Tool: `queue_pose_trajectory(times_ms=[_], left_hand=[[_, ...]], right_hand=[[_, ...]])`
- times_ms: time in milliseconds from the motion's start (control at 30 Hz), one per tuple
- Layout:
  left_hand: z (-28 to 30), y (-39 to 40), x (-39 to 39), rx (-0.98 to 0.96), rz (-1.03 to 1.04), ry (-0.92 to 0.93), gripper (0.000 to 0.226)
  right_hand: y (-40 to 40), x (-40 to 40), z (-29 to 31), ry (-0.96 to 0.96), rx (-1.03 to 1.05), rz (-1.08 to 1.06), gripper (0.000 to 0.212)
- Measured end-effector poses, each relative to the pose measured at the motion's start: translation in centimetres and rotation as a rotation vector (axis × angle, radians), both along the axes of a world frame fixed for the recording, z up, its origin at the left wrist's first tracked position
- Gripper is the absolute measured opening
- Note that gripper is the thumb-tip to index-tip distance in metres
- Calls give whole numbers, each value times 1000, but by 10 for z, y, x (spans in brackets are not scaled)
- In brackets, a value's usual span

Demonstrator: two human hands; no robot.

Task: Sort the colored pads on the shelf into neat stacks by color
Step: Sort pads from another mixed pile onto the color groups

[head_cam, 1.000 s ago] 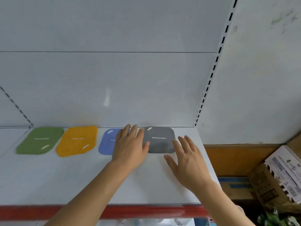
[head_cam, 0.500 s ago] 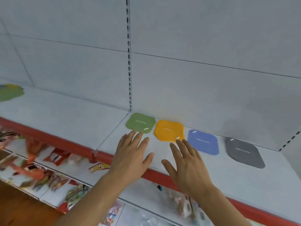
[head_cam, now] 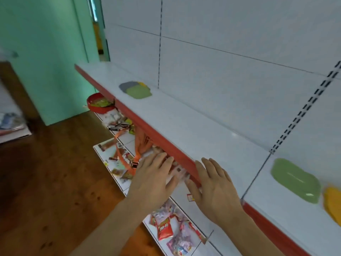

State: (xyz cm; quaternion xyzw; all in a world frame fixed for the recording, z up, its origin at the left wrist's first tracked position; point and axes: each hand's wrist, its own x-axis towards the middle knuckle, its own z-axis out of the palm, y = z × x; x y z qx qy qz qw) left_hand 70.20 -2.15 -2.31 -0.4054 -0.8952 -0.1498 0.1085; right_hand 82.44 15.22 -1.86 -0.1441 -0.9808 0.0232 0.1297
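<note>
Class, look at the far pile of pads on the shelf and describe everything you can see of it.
The far pile is a loose, unsorted heap: a green pad lies flat on top, overlapping a grey pad that sticks out left, with a yellow pad's edge showing behind. It lies flat on the white shelf, and neither hand touches it.

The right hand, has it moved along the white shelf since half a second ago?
Yes. The right hand was beside the flat orange pad; now it is well left of the flat green pad, at the red shelf edge.
</note>
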Motion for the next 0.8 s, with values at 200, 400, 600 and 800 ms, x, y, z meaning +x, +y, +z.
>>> queue_pose_trajectory(times_ms=[200, 400, 600, 800], left_hand=[[9, -27, -113, -33, 113, -15, 58], [27, -39, -210, -70, 224, -40, 70], [22, -54, -294, -12, 272, -70, 68], [7, -64, -401, 22, 242, -81, 60]], right_hand=[[-12, -128, -4, 38, -25, 100, 71], [-14, -243, 1, 52, -39, 184, 63], [-25, -345, 3, 39, -23, 204, 64], [-34, -446, -6, 37, 14, 133, 64]])
